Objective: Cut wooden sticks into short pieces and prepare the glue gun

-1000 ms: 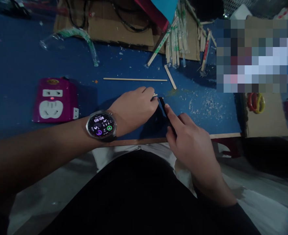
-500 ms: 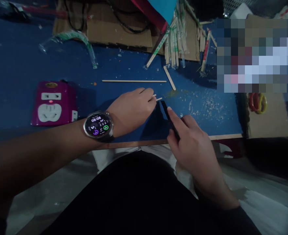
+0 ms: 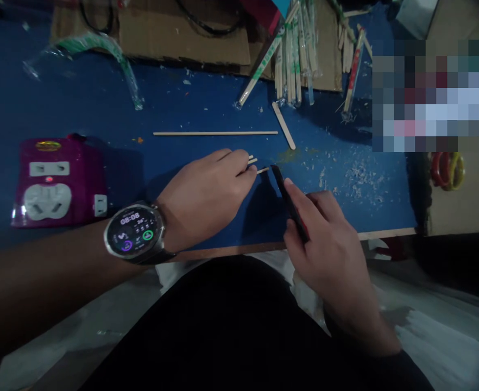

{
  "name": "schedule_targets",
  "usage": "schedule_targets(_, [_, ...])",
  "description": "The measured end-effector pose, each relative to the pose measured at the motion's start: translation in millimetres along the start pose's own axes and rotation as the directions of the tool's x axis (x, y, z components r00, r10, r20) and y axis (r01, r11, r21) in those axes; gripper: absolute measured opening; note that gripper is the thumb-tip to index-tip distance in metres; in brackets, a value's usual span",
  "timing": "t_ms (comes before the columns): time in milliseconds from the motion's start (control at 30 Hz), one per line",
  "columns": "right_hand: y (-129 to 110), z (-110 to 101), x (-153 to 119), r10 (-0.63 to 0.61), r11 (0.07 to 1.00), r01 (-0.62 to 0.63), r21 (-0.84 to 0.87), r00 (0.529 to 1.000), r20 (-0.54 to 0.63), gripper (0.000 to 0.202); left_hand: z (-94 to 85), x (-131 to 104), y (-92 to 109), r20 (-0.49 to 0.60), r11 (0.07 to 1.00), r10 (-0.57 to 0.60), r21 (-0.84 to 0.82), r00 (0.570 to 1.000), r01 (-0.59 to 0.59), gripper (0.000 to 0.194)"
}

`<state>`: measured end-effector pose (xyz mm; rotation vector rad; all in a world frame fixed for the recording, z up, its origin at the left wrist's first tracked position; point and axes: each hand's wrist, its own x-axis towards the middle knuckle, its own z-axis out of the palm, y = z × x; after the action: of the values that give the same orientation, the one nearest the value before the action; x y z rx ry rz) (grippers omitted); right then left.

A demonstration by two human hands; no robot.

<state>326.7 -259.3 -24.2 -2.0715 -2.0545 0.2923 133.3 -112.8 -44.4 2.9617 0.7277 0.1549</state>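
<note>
My left hand, a watch on its wrist, is closed round thin wooden sticks; their pale tips stick out past the fingers on the right. In my right hand is a dark knife-like tool, the forefinger laid along it. The tool's dark tip lies just right of the stick ends, a small gap between them. Beyond my left hand a long thin stick lies flat on the blue table. A flat wooden stick rests at a slant by its right end.
At the left sits a purple power socket with a red light. Wrapped sticks lie on cardboard at the back. Pale shavings are scattered at the right, near red and yellow rings. A plastic wrapper lies back left.
The view has shifted and come somewhat closer to the table. More stick ends show at my left fingers, and one now points toward the tool. Both hands keep their hold.
</note>
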Motion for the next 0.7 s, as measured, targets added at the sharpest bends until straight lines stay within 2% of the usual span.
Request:
schedule_targets(267, [2.2, 0.9, -0.3, 0.001, 1.0, -0.001, -0.008, 0.999, 0.033, 0.066, -2.4, -5.9, 2.6, -0.04, 0.998, -0.033, -0.047, 0.999, 0.031, 0.035])
schedule_targets(533, [5.6, -0.2, 2.2, -0.024, 0.999, 0.022, 0.041, 0.998, 0.05, 0.069, -3.0, -10.3, 2.0, -0.058, 1.0, 0.012, -0.004, 0.998, -0.012, 0.033])
schedule_targets(700, [3.6, -0.6, -0.3, -0.086, 0.994, 0.083, 0.071, 0.995, 0.041, 0.074, -4.9, -10.6, 3.5, -0.079, 1.0, 0.019, 0.0, 0.997, -0.019, 0.036])
